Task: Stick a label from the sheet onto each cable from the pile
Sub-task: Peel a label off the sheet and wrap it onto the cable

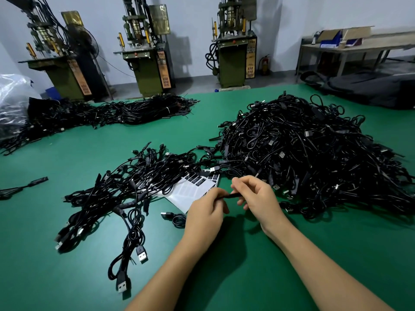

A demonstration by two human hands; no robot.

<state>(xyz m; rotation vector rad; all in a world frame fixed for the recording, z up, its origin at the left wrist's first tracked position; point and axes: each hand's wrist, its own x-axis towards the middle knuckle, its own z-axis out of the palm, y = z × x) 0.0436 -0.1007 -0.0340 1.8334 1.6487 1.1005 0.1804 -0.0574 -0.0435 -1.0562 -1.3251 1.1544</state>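
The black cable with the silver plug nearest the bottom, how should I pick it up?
Pinch the black USB cable by its boxy black plug body, from above, fingers on the two long sides. It lies flat, alone on the green table, metal tip pointing towards you.

Label sheet (193,191) lies between two cable piles (310,158) (partly covered).

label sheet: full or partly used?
Partly used. The label sheet lies flat on the green table; black labels remain only along its far edge, while the near part is bare white backing. Cables cover its left edge.
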